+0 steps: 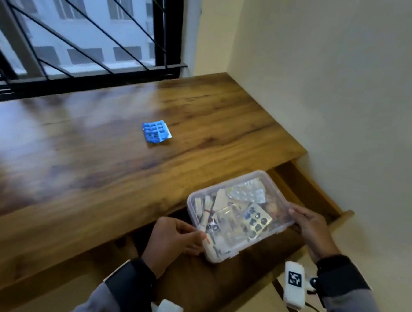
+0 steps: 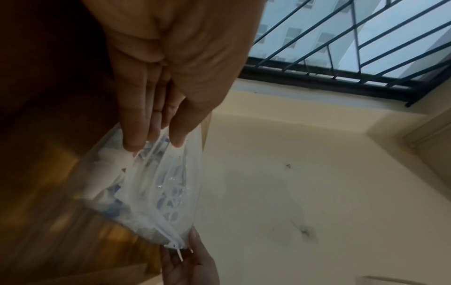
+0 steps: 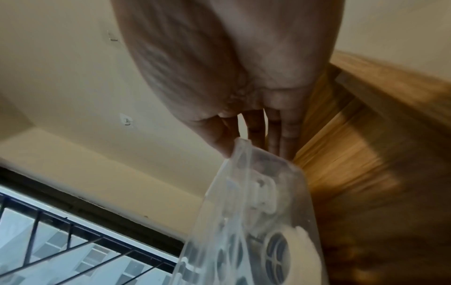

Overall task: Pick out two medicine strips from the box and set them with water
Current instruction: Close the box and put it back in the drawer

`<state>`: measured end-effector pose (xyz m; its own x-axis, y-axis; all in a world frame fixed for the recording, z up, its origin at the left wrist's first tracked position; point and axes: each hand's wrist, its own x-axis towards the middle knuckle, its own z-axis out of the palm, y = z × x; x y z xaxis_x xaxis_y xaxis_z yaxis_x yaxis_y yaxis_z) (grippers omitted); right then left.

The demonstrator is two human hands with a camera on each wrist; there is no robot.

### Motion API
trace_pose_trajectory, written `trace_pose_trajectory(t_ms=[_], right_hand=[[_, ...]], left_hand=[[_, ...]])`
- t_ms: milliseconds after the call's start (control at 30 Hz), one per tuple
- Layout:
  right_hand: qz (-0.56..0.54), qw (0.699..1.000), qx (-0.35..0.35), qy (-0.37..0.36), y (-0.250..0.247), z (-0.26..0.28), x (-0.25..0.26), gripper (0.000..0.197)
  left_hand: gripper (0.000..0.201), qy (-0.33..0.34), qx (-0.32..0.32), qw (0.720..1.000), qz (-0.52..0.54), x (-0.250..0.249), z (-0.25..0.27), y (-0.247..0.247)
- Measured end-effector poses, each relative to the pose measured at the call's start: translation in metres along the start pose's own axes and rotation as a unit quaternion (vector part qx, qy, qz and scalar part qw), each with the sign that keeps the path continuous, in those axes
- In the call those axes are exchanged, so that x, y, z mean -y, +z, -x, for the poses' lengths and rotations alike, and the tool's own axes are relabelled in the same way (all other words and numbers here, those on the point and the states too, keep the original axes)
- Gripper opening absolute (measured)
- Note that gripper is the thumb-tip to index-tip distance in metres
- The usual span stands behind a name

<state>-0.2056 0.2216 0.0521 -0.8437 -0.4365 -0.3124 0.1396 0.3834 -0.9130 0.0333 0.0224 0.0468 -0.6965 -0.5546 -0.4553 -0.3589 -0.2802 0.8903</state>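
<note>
Taking the clear plastic box (image 1: pixel 241 215) as the landmark, the blue medicine strip (image 1: pixel 156 131) lay flat on the wooden table (image 1: pixel 83 152) well beyond the box's far left corner, toward the window. No water was visible in any view. The box itself was held above the open drawer (image 1: pixel 319 200), overlapping the table's near edge, its long axis running from the person's near left to far right, lid on, more strips visible through it. The left hand (image 1: pixel 172 238) gripped the box's near left corner, thumb on the lid and fingers (image 2: pixel 136 123) curled under the wall. The right hand (image 1: pixel 311 226) clasped the opposite, right end, thumb on the rim and fingers (image 3: pixel 280 135) beneath. Each hand was at its own end, so neither was free; judging by that, one more strip wanted the box set down and opened first.
</note>
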Motion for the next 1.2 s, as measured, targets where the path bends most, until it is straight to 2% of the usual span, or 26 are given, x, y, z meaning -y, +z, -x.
trace_pose_trajectory(t_ms=[167, 333, 400, 500, 667, 867, 1033, 1133, 1200], right_hand=[[0.134, 0.989, 0.061, 0.032, -0.012, -0.022, -0.030, 0.022], [0.246, 0.961, 0.115, 0.057, -0.004, -0.043, -0.040, 0.020], [0.252, 0.957, 0.119, 0.079, 0.003, -0.049, -0.042, 0.023], [0.204, 0.965, 0.120, 0.112, 0.010, -0.053, -0.046, 0.033], [0.158, 0.974, 0.115, 0.113, 0.013, -0.059, -0.051, 0.043], [0.154, 0.979, 0.109, 0.076, 0.018, -0.074, -0.052, 0.045], [0.120, 0.981, 0.138, 0.062, 0.020, -0.077, -0.048, 0.049], [0.183, 0.975, 0.121, -0.023, 0.011, -0.067, -0.039, 0.053], [0.245, 0.954, 0.151, -0.087, -0.005, -0.052, -0.028, 0.039]], left_hand=[[0.014, -0.069, 0.009, 0.996, -0.051, 0.024, -0.008, 0.019], [0.007, -0.074, -0.039, 0.992, -0.095, 0.043, -0.023, 0.025], [0.010, -0.076, -0.053, 0.990, -0.110, 0.047, -0.030, 0.024], [0.013, -0.079, -0.055, 0.988, -0.118, 0.053, -0.036, 0.024], [0.018, -0.050, -0.055, 0.987, -0.142, 0.060, -0.038, 0.028], [0.025, -0.020, -0.049, 0.993, -0.104, 0.058, -0.043, 0.033], [0.025, -0.016, -0.059, 0.994, -0.094, 0.059, -0.051, 0.032], [0.027, -0.050, -0.086, 0.990, -0.103, 0.057, -0.052, 0.030], [0.022, -0.040, -0.077, 0.986, -0.142, 0.051, -0.048, 0.032]])
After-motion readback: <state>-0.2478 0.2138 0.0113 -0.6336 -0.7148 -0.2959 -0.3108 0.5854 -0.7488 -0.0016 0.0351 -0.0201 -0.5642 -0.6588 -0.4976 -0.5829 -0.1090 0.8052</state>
